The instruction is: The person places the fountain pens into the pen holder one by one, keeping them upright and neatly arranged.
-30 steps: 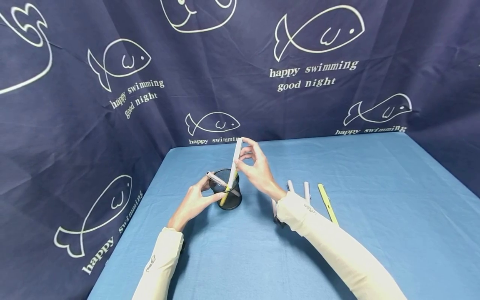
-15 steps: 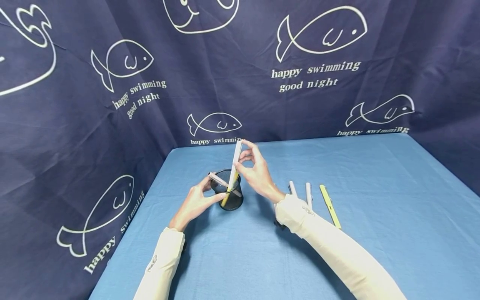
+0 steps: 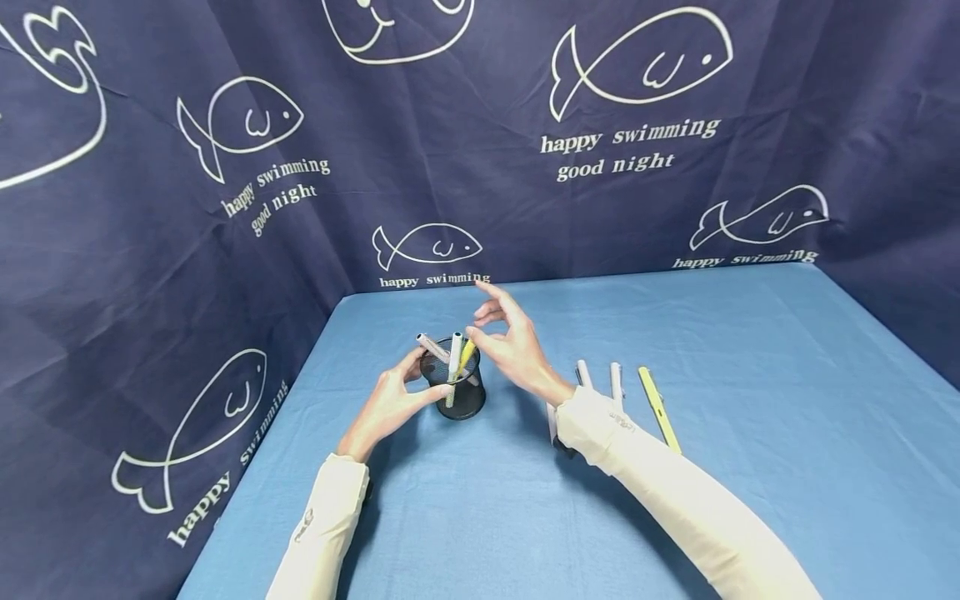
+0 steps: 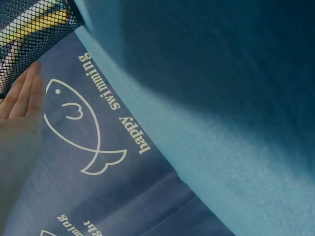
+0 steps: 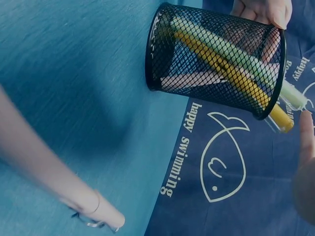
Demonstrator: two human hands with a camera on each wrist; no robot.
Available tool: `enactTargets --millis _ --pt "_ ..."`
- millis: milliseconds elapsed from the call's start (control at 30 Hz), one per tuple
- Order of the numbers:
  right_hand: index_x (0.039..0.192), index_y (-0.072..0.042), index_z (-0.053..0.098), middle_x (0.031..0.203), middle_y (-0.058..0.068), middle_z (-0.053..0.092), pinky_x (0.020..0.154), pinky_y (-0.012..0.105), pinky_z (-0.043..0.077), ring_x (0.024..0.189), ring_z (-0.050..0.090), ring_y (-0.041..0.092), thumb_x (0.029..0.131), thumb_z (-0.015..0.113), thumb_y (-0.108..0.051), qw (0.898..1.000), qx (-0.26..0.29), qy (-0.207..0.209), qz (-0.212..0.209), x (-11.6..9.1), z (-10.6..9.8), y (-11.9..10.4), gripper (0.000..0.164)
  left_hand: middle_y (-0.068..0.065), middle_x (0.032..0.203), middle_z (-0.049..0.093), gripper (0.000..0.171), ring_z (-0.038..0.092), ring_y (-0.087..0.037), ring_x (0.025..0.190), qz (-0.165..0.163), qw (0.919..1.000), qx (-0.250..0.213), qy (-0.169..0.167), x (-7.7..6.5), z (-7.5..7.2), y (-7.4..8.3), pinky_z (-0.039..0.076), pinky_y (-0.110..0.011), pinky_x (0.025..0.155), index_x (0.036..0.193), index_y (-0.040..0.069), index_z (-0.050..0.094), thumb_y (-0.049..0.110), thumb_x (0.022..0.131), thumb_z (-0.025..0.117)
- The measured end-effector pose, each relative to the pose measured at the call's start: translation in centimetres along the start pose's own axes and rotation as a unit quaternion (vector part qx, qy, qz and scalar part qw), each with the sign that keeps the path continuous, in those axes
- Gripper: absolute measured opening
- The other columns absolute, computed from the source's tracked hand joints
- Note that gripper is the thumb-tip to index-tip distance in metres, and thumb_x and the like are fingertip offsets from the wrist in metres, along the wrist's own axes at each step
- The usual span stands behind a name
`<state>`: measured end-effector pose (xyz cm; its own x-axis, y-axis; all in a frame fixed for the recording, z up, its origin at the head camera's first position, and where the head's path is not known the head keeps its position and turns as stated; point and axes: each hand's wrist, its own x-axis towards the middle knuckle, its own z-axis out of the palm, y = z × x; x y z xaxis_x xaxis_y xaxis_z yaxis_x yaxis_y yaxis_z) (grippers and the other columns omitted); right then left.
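Note:
A black mesh pen holder [image 3: 465, 408] stands on the blue cloth, and my left hand [image 3: 390, 404] holds it with the thumb at the near side and fingers round the far side. In it lean a pale green pen [image 3: 455, 354], a yellow pen [image 3: 468, 353] and a pinkish pen [image 3: 432, 347]. My right hand [image 3: 517, 346] hovers at the right of the rim, thumb and forefinger spread apart with nothing between them. In the right wrist view a fingertip [image 5: 307, 135] is right by the cap end of the pale green pen.
Right of the holder lie two pale pens [image 3: 583, 373], partly behind the right sleeve, and a yellow pen [image 3: 657, 408]. Another pale pen [image 3: 552, 421] shows beside the right cuff. A dark fish-print curtain [image 3: 525, 217] rises behind the table.
The right hand has lowered the pale green pen into the holder and let go of it; its fingers have parted. The left hand has stayed on the holder.

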<state>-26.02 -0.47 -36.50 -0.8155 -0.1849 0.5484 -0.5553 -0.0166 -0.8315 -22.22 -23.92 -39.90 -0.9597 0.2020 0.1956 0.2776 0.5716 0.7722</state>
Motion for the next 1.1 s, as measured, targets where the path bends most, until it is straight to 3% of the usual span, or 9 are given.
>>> enactTargets --millis 233,400,600,967,1100 --pt "0.152 0.003 0.045 0.111 0.027 0.059 0.077 0.03 0.058 0.105 0.062 0.044 0.091 0.07 0.012 1.0 -0.011 0.005 0.006 -0.5 -1.0 -0.8 0.066 -0.01 0.127 0.071 0.078 0.062 -0.034 0.124 -0.002 1.0 -0.008 0.001 -0.1 0.1 0.0 0.045 -0.056 0.105 0.15 0.019 0.053 0.048 0.085 0.085" --pt "0.153 -0.001 0.046 0.112 0.023 0.059 0.076 0.027 0.058 0.104 0.063 0.04 0.092 0.071 0.01 1.0 -0.004 0.012 0.008 -0.7 -2.0 -0.1 0.067 -0.006 0.122 0.072 0.074 0.062 -0.032 0.122 0.002 1.0 -0.007 0.004 -0.1 0.2 0.0 0.045 -0.054 0.106 0.147 0.021 0.056 0.048 0.085 0.085" --pt "0.152 -0.007 0.049 0.11 0.018 0.058 0.078 0.03 0.06 0.102 0.063 0.034 0.093 0.072 0.008 1.0 0.015 0.014 0.01 -0.9 -3.2 0.5 0.065 -0.009 0.125 0.071 0.075 0.062 -0.034 0.123 -0.007 0.9999 -0.007 0.004 -0.2 0.3 0.0 0.045 -0.057 0.106 0.147 0.022 0.056 0.049 0.084 0.085" --pt "0.154 0.0 0.044 0.116 0.026 0.056 0.079 0.025 0.058 0.107 0.061 0.043 0.095 0.069 0.008 0.999 -0.01 0.015 0.027 -1.7 -5.3 0.4 0.065 -0.015 0.126 0.071 0.076 0.061 -0.037 0.125 -0.015 0.9998 -0.012 0.0 -0.1 0.2 0.2 0.043 -0.059 0.106 0.148 0.019 0.054 0.046 0.085 0.085" --pt "0.152 0.005 0.043 0.115 0.028 0.056 0.079 0.024 0.058 0.107 0.06 0.047 0.095 0.067 0.01 0.999 -0.017 0.008 0.03 -2.2 -5.7 -1.2 0.062 -0.014 0.126 0.071 0.075 0.061 -0.036 0.124 -0.012 0.9999 -0.008 0.0 -0.1 0.3 0.3 0.044 -0.058 0.106 0.149 0.02 0.054 0.045 0.086 0.085"
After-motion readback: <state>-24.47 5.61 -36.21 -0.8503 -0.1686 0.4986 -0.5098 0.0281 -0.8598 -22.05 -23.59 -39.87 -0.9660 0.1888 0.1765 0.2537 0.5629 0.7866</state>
